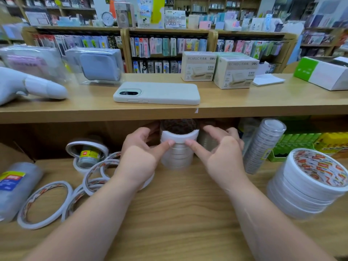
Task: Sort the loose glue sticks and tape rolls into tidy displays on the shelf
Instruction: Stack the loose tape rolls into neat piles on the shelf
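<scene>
On the lower wooden shelf [169, 213] stands a stack of clear tape rolls [177, 157], with a white tape roll [178, 137] on top. My left hand [139, 159] and my right hand [220, 153] grip that top roll from either side, thumbs on its front rim and fingers curled behind. Loose white double-sided tape rolls [45, 204] lie scattered at the left. A tall stack of wide white tape rolls [308, 181] stands at the right. Green glue sticks [293, 142] fill a box at the back right.
A wrapped sleeve of thin clear tape rolls [263, 146] leans right of my hands. A wrapped pack [15, 187] lies at the far left. On the upper shelf [244, 102] rest a phone [156, 93], beige boxes [235, 72] and plastic packs [98, 66].
</scene>
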Motion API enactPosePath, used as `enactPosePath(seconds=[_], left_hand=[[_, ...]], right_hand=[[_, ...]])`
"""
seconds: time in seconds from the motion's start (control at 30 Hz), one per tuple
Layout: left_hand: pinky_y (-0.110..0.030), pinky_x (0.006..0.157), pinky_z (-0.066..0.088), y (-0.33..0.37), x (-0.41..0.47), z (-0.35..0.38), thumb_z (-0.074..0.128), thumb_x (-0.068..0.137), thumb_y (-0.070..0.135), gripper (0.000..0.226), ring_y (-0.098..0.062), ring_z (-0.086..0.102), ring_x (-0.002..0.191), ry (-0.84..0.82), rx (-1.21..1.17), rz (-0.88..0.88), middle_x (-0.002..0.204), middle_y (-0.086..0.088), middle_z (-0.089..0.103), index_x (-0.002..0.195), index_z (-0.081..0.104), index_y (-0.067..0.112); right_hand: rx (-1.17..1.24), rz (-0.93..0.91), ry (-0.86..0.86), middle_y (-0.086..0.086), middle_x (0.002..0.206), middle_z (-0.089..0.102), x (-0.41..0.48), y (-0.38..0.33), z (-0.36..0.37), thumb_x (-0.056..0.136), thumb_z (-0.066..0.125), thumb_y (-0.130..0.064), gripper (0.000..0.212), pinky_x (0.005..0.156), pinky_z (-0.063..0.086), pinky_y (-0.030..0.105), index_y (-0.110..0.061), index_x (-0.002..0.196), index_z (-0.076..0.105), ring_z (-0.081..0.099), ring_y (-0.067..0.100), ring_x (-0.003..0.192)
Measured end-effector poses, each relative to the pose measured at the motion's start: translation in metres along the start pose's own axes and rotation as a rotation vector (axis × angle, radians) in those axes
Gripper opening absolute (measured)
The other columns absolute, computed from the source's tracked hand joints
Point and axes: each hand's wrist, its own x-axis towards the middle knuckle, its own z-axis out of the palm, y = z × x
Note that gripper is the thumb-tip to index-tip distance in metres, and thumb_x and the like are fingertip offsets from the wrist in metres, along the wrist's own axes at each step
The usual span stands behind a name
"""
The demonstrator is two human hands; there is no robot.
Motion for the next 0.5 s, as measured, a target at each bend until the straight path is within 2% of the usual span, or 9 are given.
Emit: enactPosePath(seconds=[0.03, 0.1, 0.17, 0.27, 0.33, 0.37, 0.43, 0.5], left_hand=[[-0.019, 0.085, 0.046, -0.001, 0.001, 0.000, 0.088, 0.075, 0.023, 0.034, 0.003, 0.057, 0.094, 0.009, 0.028, 0.016, 0.092, 0.020, 0.057, 0.097, 0.062, 0.026], [-0.027, 0.091, 0.044, -0.002, 0.003, 0.001, 0.089, 0.072, 0.027, 0.056, -0.008, 0.053, 0.107, 0.024, 0.063, 0.037, 0.102, 0.012, 0.056, 0.120, 0.065, 0.010], [-0.028, 0.091, 0.042, -0.004, 0.005, 0.002, 0.090, 0.072, 0.030, 0.069, -0.008, 0.049, 0.109, 0.031, 0.093, 0.045, 0.107, 0.008, 0.052, 0.129, 0.061, 0.004], [-0.023, 0.087, 0.041, -0.003, 0.004, 0.001, 0.088, 0.074, 0.029, 0.059, -0.003, 0.051, 0.101, 0.023, 0.137, 0.040, 0.104, 0.012, 0.052, 0.124, 0.064, 0.009], [-0.011, 0.079, 0.045, 0.004, -0.001, -0.002, 0.088, 0.075, 0.026, 0.036, 0.012, 0.058, 0.088, -0.015, 0.170, 0.051, 0.096, 0.021, 0.059, 0.102, 0.065, 0.021], [-0.010, 0.078, 0.049, 0.006, -0.003, -0.005, 0.088, 0.074, 0.026, 0.035, 0.011, 0.063, 0.087, -0.037, 0.162, 0.049, 0.096, 0.018, 0.065, 0.100, 0.066, 0.021], [-0.023, 0.092, 0.055, 0.007, -0.009, -0.014, 0.088, 0.074, 0.028, 0.053, -0.001, 0.066, 0.103, -0.093, 0.154, 0.064, 0.113, 0.010, 0.067, 0.122, 0.065, 0.019], [-0.025, 0.099, 0.051, 0.009, -0.021, -0.031, 0.084, 0.079, 0.025, 0.068, -0.002, 0.059, 0.113, -0.098, 0.239, 0.149, 0.124, 0.012, 0.060, 0.141, 0.055, 0.019]], right_hand=[[0.006, 0.014, -0.006, -0.009, 0.096, 0.058, 0.001, 0.001, 0.001, 0.075, 0.077, -0.059, 0.069, 0.099, 0.027, 0.034, -0.021, 0.131, 0.065, 0.033, 0.022, 0.127], [0.002, 0.041, -0.030, -0.002, 0.092, 0.060, 0.001, 0.001, 0.003, 0.074, 0.077, -0.061, 0.070, 0.097, 0.030, 0.034, -0.025, 0.133, 0.063, 0.033, 0.024, 0.125], [-0.029, 0.067, -0.048, 0.006, 0.102, 0.057, 0.001, 0.001, 0.006, 0.074, 0.075, -0.063, 0.071, 0.095, 0.032, 0.033, -0.028, 0.135, 0.060, 0.033, 0.028, 0.125], [-0.091, 0.043, -0.044, -0.001, 0.109, 0.044, 0.001, -0.001, 0.006, 0.077, 0.074, -0.062, 0.069, 0.098, 0.035, 0.037, -0.027, 0.135, 0.060, 0.035, 0.031, 0.121], [-0.133, -0.045, -0.022, 0.000, 0.106, 0.054, -0.001, -0.001, 0.006, 0.080, 0.071, -0.062, 0.068, 0.101, 0.036, 0.045, -0.020, 0.133, 0.062, 0.038, 0.031, 0.121], [-0.167, -0.121, 0.020, 0.001, 0.108, 0.063, -0.004, -0.001, 0.006, 0.081, 0.069, -0.062, 0.068, 0.101, 0.035, 0.049, -0.018, 0.131, 0.063, 0.042, 0.030, 0.122], [-0.190, -0.266, 0.148, -0.001, 0.115, 0.068, -0.013, 0.000, 0.005, 0.080, 0.067, -0.059, 0.061, 0.099, 0.037, 0.047, -0.017, 0.125, 0.067, 0.050, 0.027, 0.121], [-0.155, -0.383, 0.219, -0.003, 0.109, 0.068, -0.027, -0.001, 0.004, 0.084, 0.068, -0.050, 0.045, 0.093, 0.040, 0.038, -0.017, 0.115, 0.070, 0.057, 0.024, 0.108]])
